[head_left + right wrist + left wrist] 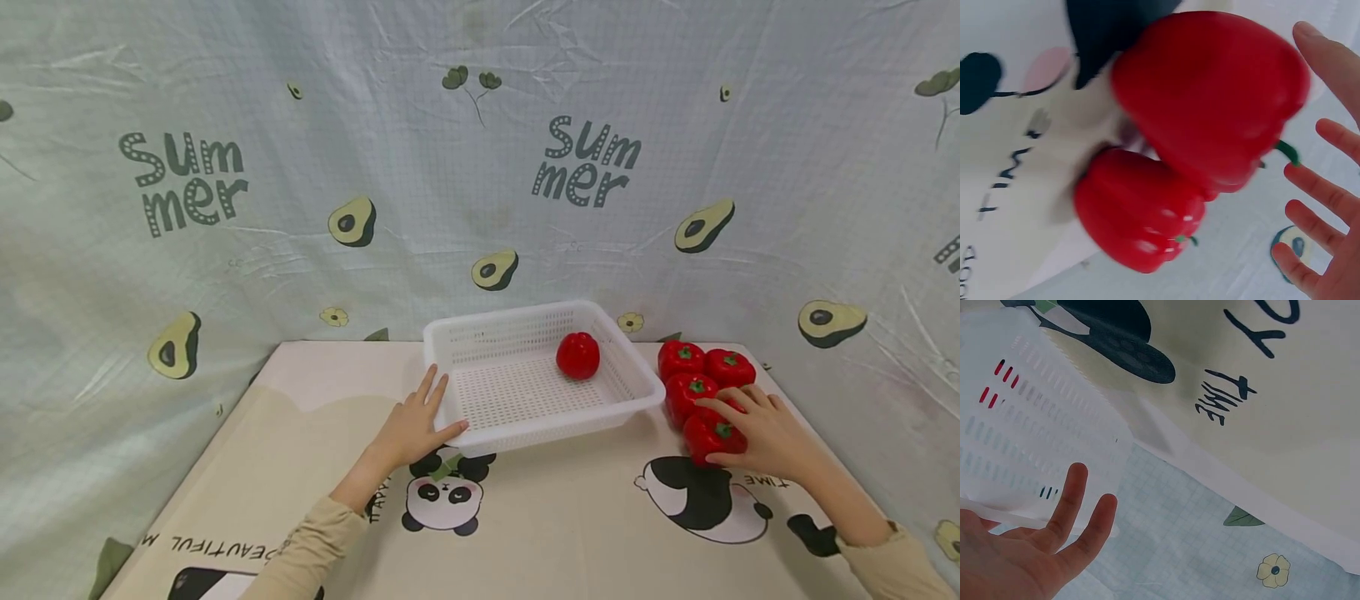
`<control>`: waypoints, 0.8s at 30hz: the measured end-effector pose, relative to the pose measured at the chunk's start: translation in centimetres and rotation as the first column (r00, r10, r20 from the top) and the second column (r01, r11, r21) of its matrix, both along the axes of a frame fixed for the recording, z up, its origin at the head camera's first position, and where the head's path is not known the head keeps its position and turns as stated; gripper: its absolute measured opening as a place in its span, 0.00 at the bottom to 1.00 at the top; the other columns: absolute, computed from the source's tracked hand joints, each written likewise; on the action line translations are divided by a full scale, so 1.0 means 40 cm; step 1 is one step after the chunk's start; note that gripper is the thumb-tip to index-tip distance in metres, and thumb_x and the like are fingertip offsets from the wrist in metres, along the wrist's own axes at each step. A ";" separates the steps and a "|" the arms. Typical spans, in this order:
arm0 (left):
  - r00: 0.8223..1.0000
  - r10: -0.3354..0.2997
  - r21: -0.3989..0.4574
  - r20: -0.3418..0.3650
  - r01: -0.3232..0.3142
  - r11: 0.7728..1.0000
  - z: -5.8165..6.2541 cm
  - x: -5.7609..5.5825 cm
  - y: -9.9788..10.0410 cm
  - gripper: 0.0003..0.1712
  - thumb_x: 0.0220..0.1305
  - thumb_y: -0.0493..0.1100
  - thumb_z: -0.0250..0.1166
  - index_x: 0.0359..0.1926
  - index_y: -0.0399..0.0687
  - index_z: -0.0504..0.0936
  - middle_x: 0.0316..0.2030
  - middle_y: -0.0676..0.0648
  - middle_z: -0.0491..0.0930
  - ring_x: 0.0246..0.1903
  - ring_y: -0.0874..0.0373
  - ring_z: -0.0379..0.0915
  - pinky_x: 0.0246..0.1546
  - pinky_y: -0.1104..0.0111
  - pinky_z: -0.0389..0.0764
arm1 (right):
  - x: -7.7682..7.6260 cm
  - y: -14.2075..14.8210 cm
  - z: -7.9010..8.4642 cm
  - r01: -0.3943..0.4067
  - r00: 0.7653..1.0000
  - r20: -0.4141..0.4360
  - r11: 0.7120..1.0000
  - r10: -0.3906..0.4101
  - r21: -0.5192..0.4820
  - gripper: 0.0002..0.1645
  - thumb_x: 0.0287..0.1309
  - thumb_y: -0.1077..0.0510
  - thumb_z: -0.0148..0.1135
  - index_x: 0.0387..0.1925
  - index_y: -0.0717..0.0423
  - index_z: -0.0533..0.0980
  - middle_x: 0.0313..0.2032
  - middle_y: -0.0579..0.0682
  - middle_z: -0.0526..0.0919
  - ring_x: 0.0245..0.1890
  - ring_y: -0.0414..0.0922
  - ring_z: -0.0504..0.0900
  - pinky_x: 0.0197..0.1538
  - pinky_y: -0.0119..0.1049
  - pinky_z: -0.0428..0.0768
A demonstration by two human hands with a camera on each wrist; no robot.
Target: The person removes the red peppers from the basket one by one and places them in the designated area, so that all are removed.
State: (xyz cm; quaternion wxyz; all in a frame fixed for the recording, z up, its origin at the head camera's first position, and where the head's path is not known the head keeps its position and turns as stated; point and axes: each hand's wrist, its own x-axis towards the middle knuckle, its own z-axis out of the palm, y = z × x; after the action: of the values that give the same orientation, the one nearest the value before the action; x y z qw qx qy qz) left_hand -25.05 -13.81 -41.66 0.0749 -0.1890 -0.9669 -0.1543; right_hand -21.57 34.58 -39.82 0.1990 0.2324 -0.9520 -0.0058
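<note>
A white perforated plastic basket (pixel 555 430) stands at the back middle of the table, with one red bell pepper (pixel 577 357) inside near its right end. My left hand (pixel 411 427) lies at the basket's left side, fingers spread along the rim. In the left wrist view two straight fingers stretch beside the slotted basket wall (pixel 1029 428). Several more red bell peppers with green stems cluster right of the basket. Over the nearest pepper (pixel 708 435) my right hand (pixel 772 437) spreads its fingers. The right wrist view shows a large pepper (pixel 1210 94) in front of those spread fingers.
A patterned sheet (pixel 420 167) with avocados and lettering hangs behind and beside the table. The tablecloth (pixel 555 517) carries printed pandas and words. Two back peppers (pixel 681 358) sit close to the basket's right corner, near the table's far edge.
</note>
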 end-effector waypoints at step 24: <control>1.000 -0.001 -0.007 -0.001 0.001 1.000 0.000 -0.001 0.001 0.48 0.55 0.67 0.51 0.67 0.41 0.51 0.69 0.39 0.43 0.57 0.38 0.63 0.46 0.45 0.68 | -0.148 -0.170 0.202 -0.184 0.978 -0.093 0.982 0.187 0.044 0.32 0.37 0.52 0.70 0.49 0.51 0.72 0.45 0.56 0.74 0.47 0.53 0.66 0.48 0.57 0.68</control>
State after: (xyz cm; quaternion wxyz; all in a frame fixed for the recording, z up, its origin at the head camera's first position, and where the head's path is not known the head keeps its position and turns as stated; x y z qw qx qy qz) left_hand -25.09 -13.77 -41.66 0.0744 -0.1898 -0.9673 -0.1509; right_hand -27.49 27.79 -31.72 0.2404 0.3230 -0.9152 -0.0151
